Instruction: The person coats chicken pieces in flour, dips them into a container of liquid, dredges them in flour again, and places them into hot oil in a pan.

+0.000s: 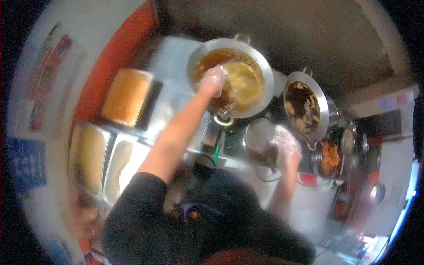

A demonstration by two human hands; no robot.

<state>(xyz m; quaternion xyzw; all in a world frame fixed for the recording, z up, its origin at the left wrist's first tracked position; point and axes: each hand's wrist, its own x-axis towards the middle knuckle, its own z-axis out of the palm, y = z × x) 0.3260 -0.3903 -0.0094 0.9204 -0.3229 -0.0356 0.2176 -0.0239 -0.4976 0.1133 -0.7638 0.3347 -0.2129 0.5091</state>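
My left hand (213,82), in a clear plastic glove, reaches over a large metal wok (267,66) of brown oil. Its fingers look curled, but blur hides what they hold. Beside them, a round pale yellow patch (244,78) shows in the oil; whether it is a strainer or frying food, I cannot tell. My right hand (287,143), gloved as well, is at the right side of a round metal pot (259,136). Its fingers are smeared, so a grip on the pot cannot be made out.
A second wok (325,106) with dark oil and pale floating pieces stands at the right. Near it is a container of orange-brown food (329,155). Metal trays (90,157) line the left side, one holding white powder (132,165). A green-handled tool (217,152) lies below the large wok.
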